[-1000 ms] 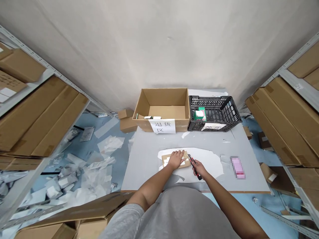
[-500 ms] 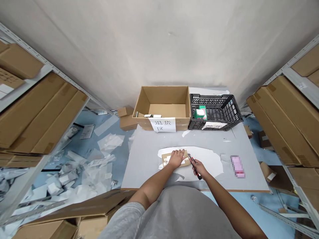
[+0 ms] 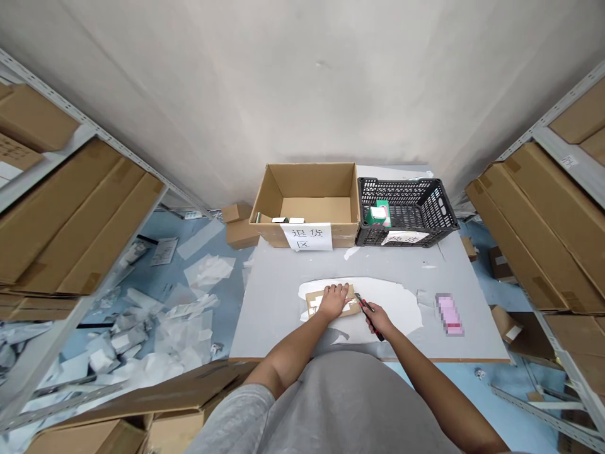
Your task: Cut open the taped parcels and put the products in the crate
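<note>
A small brown cardboard box (image 3: 314, 303) with a torn white label lies flat on a white patch of the grey table (image 3: 274, 315). My left hand (image 3: 333, 300) rests on top of the box, palm down with the fingers extended over it. In my right hand (image 3: 377, 319) is a red and black utility knife (image 3: 366, 307), held in wrapped fingers. Its tip points up and left, beside the right end of the box. Whether the blade touches the cardboard is too small to tell.
At the back stand a large open carton (image 3: 309, 234) with a paper sign and a black crate (image 3: 406, 217) holding green-and-white boxes. A blurred pink item (image 3: 449, 314) lies on the right. Shelves with cartons flank both sides; paper scraps (image 3: 184, 331) litter the left floor.
The view has shifted very slightly. My right hand and the knife have tilted a little by the box's right end; my left hand stays on the box.
</note>
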A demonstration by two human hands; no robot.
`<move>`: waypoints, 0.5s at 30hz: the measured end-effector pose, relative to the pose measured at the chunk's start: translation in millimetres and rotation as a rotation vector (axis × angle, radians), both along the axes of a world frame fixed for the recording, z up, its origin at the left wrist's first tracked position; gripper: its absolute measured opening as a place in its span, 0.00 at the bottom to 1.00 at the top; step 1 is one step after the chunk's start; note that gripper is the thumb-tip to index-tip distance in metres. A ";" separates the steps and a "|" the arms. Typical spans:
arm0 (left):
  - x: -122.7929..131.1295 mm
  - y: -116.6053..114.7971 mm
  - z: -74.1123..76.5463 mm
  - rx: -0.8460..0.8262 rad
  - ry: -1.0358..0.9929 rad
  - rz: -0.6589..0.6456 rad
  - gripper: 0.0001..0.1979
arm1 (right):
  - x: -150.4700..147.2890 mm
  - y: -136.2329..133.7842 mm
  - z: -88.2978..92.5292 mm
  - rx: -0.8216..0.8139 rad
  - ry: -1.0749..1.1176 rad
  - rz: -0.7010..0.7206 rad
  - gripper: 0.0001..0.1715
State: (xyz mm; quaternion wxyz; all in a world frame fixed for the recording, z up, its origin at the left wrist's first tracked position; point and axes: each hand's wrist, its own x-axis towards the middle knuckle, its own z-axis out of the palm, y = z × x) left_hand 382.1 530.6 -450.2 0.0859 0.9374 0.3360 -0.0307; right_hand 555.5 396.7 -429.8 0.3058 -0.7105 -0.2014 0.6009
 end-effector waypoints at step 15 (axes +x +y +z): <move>-1.8 0.0 -3.7 0.017 -0.015 0.009 0.29 | 1.8 -15.9 5.7 -0.039 0.106 -0.034 0.20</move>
